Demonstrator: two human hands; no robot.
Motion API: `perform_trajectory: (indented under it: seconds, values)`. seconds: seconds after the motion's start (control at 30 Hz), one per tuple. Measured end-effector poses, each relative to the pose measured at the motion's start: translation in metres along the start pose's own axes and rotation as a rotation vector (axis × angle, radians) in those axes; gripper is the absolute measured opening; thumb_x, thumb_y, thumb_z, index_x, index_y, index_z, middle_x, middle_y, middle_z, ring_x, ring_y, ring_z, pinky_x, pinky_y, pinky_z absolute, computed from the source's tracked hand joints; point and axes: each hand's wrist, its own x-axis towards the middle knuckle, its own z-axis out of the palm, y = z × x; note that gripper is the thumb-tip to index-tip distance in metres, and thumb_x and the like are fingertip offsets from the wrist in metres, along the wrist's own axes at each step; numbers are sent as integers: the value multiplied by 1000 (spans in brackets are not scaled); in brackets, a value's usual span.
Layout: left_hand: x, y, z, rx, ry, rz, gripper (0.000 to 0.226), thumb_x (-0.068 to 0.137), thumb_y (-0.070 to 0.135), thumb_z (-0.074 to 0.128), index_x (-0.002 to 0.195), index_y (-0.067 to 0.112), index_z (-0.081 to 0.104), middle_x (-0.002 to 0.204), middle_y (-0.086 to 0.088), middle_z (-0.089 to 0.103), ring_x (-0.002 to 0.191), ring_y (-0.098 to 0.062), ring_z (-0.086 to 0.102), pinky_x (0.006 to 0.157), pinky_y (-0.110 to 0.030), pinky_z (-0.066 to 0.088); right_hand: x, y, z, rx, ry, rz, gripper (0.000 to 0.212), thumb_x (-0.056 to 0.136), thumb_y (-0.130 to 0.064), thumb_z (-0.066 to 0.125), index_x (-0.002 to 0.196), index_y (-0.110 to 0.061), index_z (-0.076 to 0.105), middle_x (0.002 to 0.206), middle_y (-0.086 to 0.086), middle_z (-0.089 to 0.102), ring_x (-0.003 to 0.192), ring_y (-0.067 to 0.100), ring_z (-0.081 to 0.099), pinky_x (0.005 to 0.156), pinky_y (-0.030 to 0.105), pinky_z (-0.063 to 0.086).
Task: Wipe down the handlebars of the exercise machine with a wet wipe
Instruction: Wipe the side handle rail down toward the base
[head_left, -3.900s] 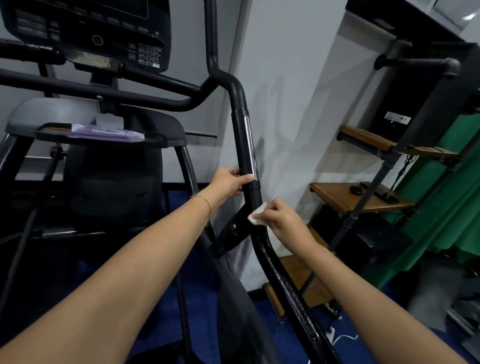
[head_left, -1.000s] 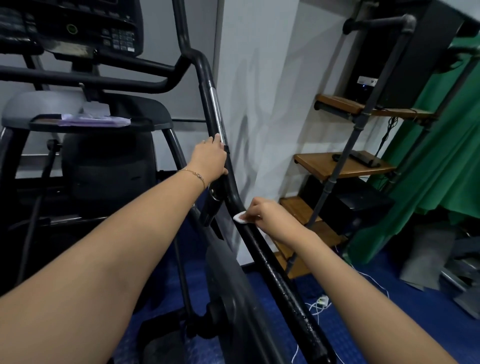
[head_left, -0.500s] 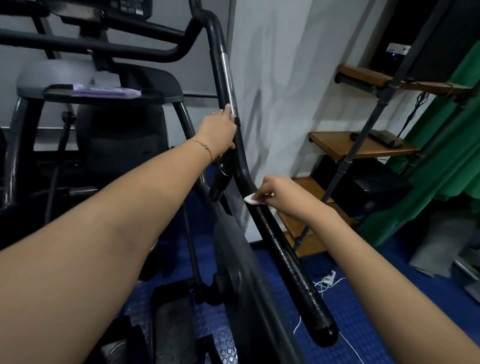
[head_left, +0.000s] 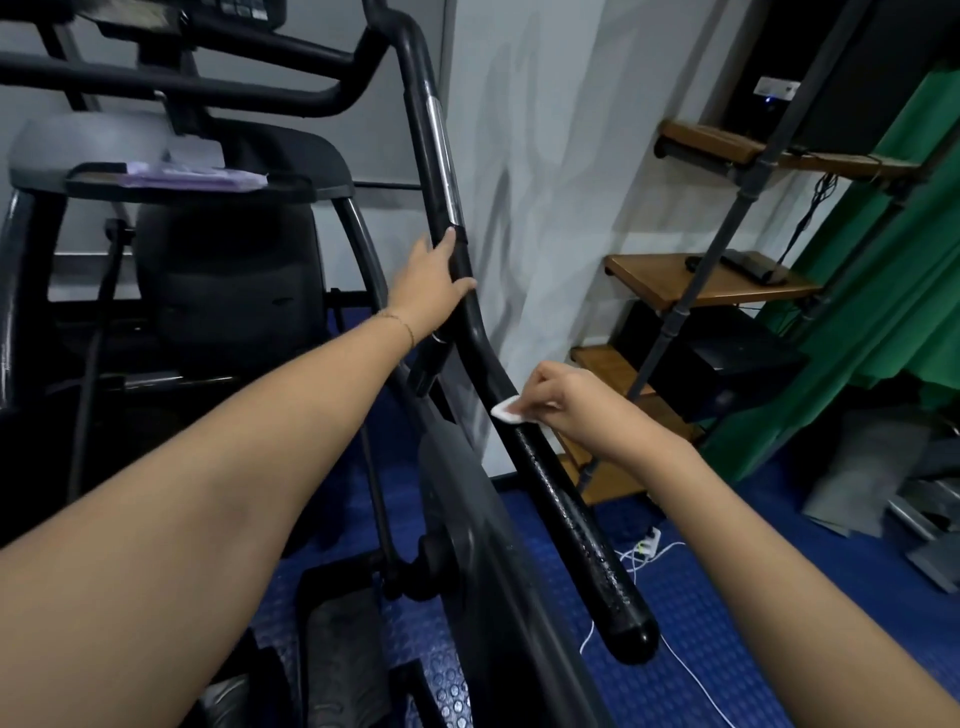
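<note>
The machine's right handlebar (head_left: 576, 525) is a long black bar that runs from the upper middle down to a rounded end at the lower right. Its lower foam grip looks wet and shiny. My left hand (head_left: 431, 283) grips the bar just below a chrome strip (head_left: 441, 150), thumb and fingers wrapped round it. My right hand (head_left: 569, 402) pinches a small white wet wipe (head_left: 506, 410) and presses it onto the bar where the foam grip begins.
The console tray (head_left: 322, 184) holds a purple wipes pack (head_left: 192, 176) at the upper left. A wooden pipe shelf (head_left: 711, 283) and green curtain (head_left: 893, 291) stand to the right. White cables (head_left: 654, 551) lie on the blue floor. A foot pedal (head_left: 337, 654) is below.
The view has tilted lower, so the bar's end now shows. My right hand and wipe have slid down the bar from just under the left hand. My left hand keeps its hold.
</note>
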Motion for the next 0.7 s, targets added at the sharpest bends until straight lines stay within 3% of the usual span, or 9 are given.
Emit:
perform_trajectory:
  seconds: [0.1,0.3,0.4,0.5,0.6,0.63,0.7]
  values:
    - [-4,0,16,-339,100,-100,68,92,23,58,150,23,21,139,-13,44,128,-27,44,105,-33,38,0,-3,4,11,51,29,19,88,-14,61,103,-8,72,95,12,57,87,23,56,75,22,38]
    - [-5,-4,23,-479,108,-158,67,88,13,62,146,22,31,134,-12,49,120,-24,51,104,-34,43,-26,-2,-4,-25,-40,-7,23,86,-21,63,105,-13,72,89,1,53,80,15,53,69,18,36]
    - [-18,-3,38,-711,172,-359,56,83,11,68,135,7,46,131,-13,53,118,-25,55,103,-35,44,-16,-2,3,-30,16,-1,21,87,-16,63,105,-9,71,93,9,57,87,21,57,72,18,34]
    - [-38,-11,53,-928,100,-536,49,82,10,71,127,2,53,121,-16,60,98,-26,63,91,-35,52,-17,-5,3,-47,20,-6,22,88,-16,61,108,-11,70,98,10,59,90,22,57,73,18,35]
    - [-59,-15,57,-1091,-54,-632,43,84,11,69,123,0,54,89,-7,62,68,-12,56,61,-19,52,-35,-5,-6,-6,-56,4,22,87,-16,62,107,-12,71,93,0,53,84,12,52,73,15,37]
    - [-64,-15,57,-1123,-76,-644,43,85,11,69,123,0,54,86,-4,62,69,-12,57,62,-19,51,-40,-7,-7,7,-72,13,22,87,-17,62,107,-13,71,92,-2,52,84,11,52,73,15,39]
    - [-69,-10,58,-1191,-106,-664,45,85,9,68,125,-1,52,104,-9,66,85,-19,64,74,-25,53,-41,-9,-4,16,-32,23,21,87,-16,62,105,-12,72,93,0,53,84,14,53,73,16,39]
